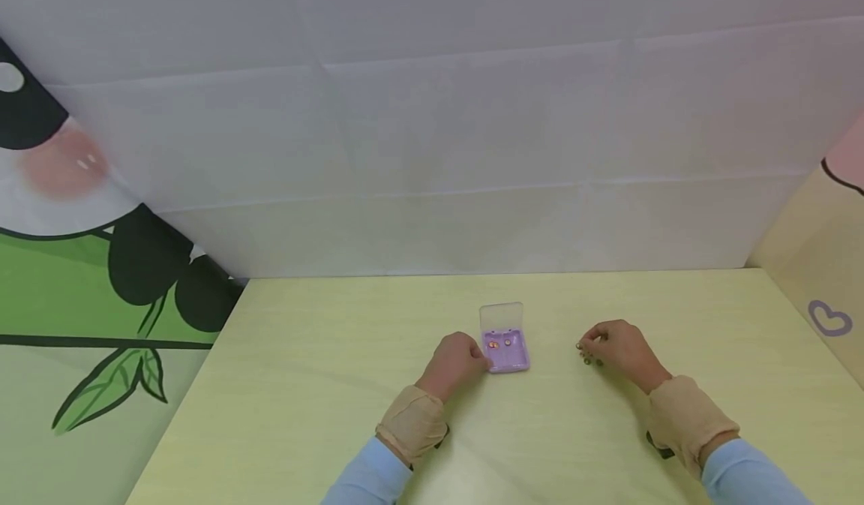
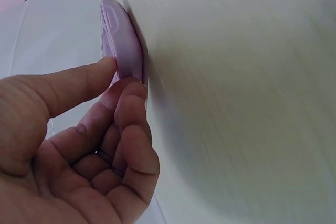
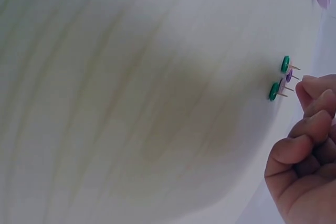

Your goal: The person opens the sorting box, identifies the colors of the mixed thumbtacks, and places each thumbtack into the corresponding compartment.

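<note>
A small purple plastic box [image 1: 514,355] stands on the table with its clear lid [image 1: 502,315] raised. A few small gold-looking bits [image 1: 494,345] lie inside it. My left hand [image 1: 460,362] pinches the box's near left edge between thumb and curled fingers; in the left wrist view the purple wall [image 2: 126,40] shows between them. My right hand [image 1: 617,351] is at a small group of thumbtacks [image 1: 588,361], with thumb and forefinger together at the pin of a purple thumbtack [image 3: 289,76]. Green thumbtacks [image 3: 274,91] lie beside it, heads down and pins up.
The pale yellow table [image 1: 304,355] meets a white cloth backdrop [image 1: 432,235] at its far edge. Printed panels with cartoon drawings stand left [image 1: 88,302] and right [image 1: 820,257].
</note>
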`<state>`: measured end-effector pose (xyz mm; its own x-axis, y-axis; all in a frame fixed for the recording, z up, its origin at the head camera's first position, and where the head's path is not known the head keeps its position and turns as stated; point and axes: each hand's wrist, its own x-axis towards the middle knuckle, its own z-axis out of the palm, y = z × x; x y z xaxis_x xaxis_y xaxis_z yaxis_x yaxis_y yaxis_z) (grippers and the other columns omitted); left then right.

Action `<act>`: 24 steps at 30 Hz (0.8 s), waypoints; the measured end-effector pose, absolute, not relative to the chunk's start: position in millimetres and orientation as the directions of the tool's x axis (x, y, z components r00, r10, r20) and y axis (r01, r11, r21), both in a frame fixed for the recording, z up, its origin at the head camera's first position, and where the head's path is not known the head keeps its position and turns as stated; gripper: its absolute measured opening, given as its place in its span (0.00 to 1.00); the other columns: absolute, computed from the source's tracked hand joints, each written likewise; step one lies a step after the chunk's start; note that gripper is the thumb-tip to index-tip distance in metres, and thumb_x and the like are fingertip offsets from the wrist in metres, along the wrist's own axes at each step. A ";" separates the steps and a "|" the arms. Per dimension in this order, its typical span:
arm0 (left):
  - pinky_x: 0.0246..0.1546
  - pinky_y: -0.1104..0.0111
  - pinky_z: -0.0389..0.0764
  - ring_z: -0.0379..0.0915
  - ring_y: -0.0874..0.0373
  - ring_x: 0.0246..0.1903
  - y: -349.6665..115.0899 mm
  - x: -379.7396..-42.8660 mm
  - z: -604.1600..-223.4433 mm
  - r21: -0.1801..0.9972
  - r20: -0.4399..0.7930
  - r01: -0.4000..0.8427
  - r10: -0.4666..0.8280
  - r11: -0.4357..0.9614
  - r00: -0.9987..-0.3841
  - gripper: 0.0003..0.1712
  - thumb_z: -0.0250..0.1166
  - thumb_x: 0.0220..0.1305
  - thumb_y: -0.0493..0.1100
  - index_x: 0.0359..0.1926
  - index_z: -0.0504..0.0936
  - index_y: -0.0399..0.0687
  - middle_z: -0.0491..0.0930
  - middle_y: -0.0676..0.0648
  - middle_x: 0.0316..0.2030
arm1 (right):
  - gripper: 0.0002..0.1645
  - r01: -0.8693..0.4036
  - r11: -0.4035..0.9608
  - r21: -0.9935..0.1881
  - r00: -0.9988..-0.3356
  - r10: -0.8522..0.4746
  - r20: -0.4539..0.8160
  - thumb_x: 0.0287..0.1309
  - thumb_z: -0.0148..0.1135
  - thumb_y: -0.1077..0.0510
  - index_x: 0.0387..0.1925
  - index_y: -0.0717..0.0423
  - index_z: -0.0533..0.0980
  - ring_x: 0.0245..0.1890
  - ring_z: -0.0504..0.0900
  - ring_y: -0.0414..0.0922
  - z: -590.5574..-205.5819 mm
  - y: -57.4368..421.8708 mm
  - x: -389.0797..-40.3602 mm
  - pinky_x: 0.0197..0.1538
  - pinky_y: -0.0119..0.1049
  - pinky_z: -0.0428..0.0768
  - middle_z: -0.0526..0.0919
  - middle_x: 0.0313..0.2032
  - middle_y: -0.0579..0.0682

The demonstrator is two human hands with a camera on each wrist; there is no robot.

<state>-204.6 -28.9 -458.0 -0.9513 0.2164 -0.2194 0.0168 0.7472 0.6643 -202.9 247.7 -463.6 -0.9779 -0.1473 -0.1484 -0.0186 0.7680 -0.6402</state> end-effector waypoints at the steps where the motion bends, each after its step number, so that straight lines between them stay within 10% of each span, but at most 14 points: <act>1: 0.23 0.68 0.68 0.64 0.59 0.21 -28.7 -205.2 -457.9 0.665 -0.219 0.016 0.215 0.747 -0.952 0.10 0.69 0.52 0.38 0.21 0.84 0.33 0.73 0.48 0.20 | 0.14 -0.024 0.770 -0.638 -0.977 -0.152 -0.146 0.60 0.60 0.57 0.36 0.65 0.84 0.28 0.77 0.44 -463.9 247.9 -203.9 0.35 0.47 0.78 0.86 0.33 0.60; 24: 0.21 0.69 0.66 0.63 0.59 0.20 -22.5 -216.2 -457.0 0.674 -0.215 -0.007 0.187 0.739 -0.958 0.11 0.69 0.52 0.38 0.20 0.83 0.33 0.72 0.49 0.18 | 0.18 0.038 0.745 -0.666 -0.979 -0.106 -0.175 0.62 0.52 0.57 0.41 0.68 0.80 0.25 0.71 0.45 -454.5 254.8 -220.6 0.29 0.38 0.70 0.84 0.35 0.62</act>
<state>-216.2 -22.5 -457.0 -0.9584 0.1870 -0.2155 -0.0073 0.7389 0.6738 -220.6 254.8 -454.5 -0.9788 -0.1064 -0.1752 0.0381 0.7453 -0.6657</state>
